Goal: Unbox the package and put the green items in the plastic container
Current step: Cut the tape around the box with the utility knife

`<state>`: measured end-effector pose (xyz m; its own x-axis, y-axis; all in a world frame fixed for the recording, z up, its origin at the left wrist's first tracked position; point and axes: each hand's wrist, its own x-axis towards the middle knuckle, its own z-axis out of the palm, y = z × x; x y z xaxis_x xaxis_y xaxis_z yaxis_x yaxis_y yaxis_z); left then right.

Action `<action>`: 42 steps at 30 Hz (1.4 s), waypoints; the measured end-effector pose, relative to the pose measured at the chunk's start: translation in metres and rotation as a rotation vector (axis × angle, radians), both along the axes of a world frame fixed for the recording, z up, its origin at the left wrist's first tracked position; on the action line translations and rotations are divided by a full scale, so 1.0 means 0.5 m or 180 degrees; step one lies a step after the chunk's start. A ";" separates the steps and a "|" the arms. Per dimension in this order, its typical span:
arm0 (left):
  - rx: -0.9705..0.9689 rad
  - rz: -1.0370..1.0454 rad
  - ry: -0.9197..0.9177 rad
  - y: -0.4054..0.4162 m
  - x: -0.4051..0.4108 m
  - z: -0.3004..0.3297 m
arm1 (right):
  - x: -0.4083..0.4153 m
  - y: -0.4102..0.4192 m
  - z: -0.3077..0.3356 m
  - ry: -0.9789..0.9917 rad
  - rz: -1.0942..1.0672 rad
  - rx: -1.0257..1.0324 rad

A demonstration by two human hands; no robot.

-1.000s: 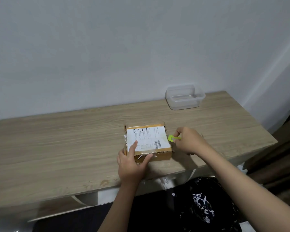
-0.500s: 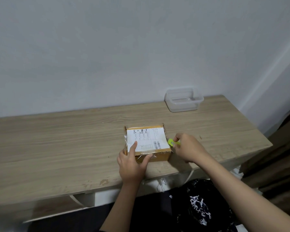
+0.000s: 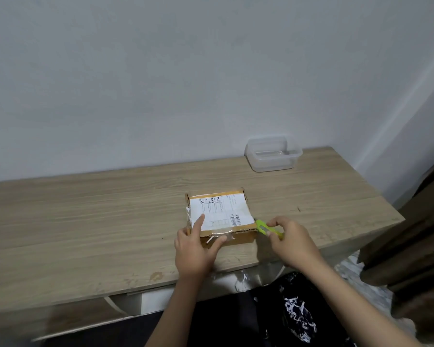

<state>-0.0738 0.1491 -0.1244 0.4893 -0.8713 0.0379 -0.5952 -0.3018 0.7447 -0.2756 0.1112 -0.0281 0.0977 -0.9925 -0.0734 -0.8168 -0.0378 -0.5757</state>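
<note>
Head view of the unboxing stage. A small cardboard package (image 3: pixel 221 217), bearing a white shipping label (image 3: pixel 219 210) on its top and clear tape along its near edge, lies flat near the front edge of the wooden surface (image 3: pixel 85 221). The left hand (image 3: pixel 194 249) steadies the package at its near left corner: the index finger presses on the label, the thumb rests against the taped front face, and the palm lies on the surface; it presses and braces rather than lifting. The right hand (image 3: pixel 292 242) is closed around a bright green cutter (image 3: pixel 264 227), whose tip meets the near right corner of the package at the seam below the lid; whether a blade is extended is too small to tell. The clear plastic container (image 3: pixel 273 156) stands at the far right of the surface against the wall, well apart from the package, lidless and apparently holding nothing.

Progress, as judged from this view: the task is at its opening step. The lid is still down and the front tape looks largely unbroken, though frayed in places. No green items are visible, since the contents are hidden inside. Remaining: finish slitting the tape, open the flaps, sort out the green items, and carry them across to the container
</note>
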 end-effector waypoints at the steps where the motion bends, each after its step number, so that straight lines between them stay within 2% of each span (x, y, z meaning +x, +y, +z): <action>1: 0.0046 -0.0115 0.0046 0.005 0.007 0.002 | -0.003 0.008 -0.006 -0.0050 -0.0105 -0.0203; 5: -0.0010 -0.0659 0.0621 0.028 0.038 -0.003 | -0.023 0.023 -0.012 -0.0416 -0.0439 -0.0708; 8: -0.0542 -0.0528 0.0793 0.028 0.066 -0.006 | -0.030 0.029 -0.014 -0.0650 -0.0473 -0.0731; 10: -0.0622 -0.0546 0.0899 0.013 0.088 0.004 | -0.027 0.032 -0.018 -0.0750 -0.0422 -0.0667; 12: -0.0394 -0.0936 0.0937 -0.010 0.111 0.015 | -0.022 0.036 -0.026 -0.0829 -0.0351 -0.0592; 15: 0.0011 -0.1509 0.0658 -0.040 0.132 0.019 | -0.019 0.043 -0.036 -0.0942 -0.0277 -0.0582; 20: -0.0097 -0.1169 0.0617 -0.029 0.121 0.016 | -0.022 0.046 -0.044 -0.1045 -0.0335 -0.0578; 25: 0.0222 -0.1028 -0.0130 0.012 0.054 0.023 | -0.025 0.036 -0.039 -0.0886 -0.0465 -0.0565; 35: -0.0488 -0.1044 0.0223 0.033 0.024 -0.017 | -0.014 -0.016 -0.035 -0.0622 -0.0389 -0.0303; 42: -0.0545 -0.0891 0.0187 0.034 0.019 -0.020 | -0.010 -0.026 -0.037 -0.0572 -0.0265 -0.0150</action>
<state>-0.0644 0.1659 -0.1342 0.2375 -0.9556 0.1742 -0.5918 -0.0002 0.8061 -0.2807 0.0981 -0.0466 0.0224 -0.9996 -0.0157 -0.7024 -0.0046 -0.7117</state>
